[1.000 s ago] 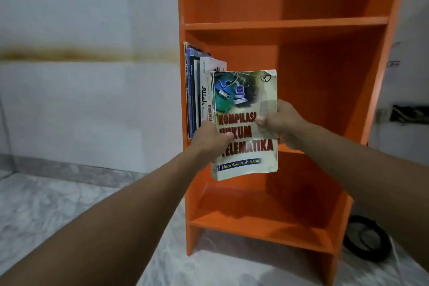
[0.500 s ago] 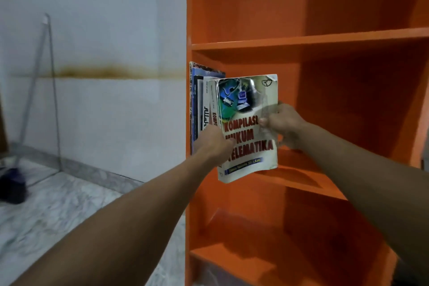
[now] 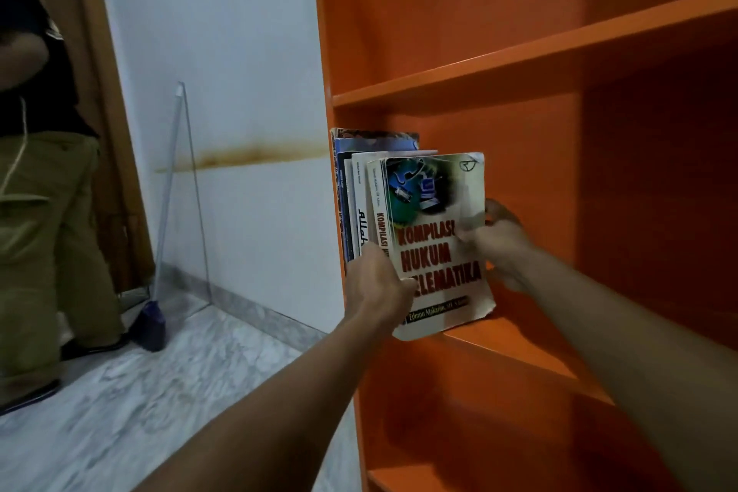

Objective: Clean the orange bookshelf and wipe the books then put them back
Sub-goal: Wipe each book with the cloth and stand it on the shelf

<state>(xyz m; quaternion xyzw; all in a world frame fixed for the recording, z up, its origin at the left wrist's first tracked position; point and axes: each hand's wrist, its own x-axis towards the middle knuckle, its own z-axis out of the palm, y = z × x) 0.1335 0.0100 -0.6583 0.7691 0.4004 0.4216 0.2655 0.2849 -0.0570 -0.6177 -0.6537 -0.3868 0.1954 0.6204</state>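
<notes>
Presently, both hands hold one book at the orange bookshelf (image 3: 447, 32), which fills the right half of the view. The book (image 3: 435, 220), a worn paperback titled "Kompilasi Hukum Telematika", stands nearly upright in the middle compartment, with its front cover facing right and towards the camera. It is at the left end, just beside a row of upright books (image 3: 359, 188) that stands against the left side panel.

The left hand (image 3: 379, 288) grips the book low at its spine, fingers curled round it. The right hand (image 3: 499, 248) pinches the right edge of the cover, with the thumb on the front and the fingers behind. The book's lower edge sits at the front of the middle shelf board (image 3: 531, 355). Whether it rests fully on the board cannot be told. The near lower corner overhangs the board's front edge.

The upper shelf board (image 3: 519, 60) carries nothing in the part visible.

To the left, a white wall (image 3: 239, 32) shows a brown horizontal stain (image 3: 247, 156). A broom (image 3: 151, 326) leans against the wall, with its head on the marble floor (image 3: 139, 391). At the far left stands another person (image 3: 44, 180) in olive trousers and a dark top.
</notes>
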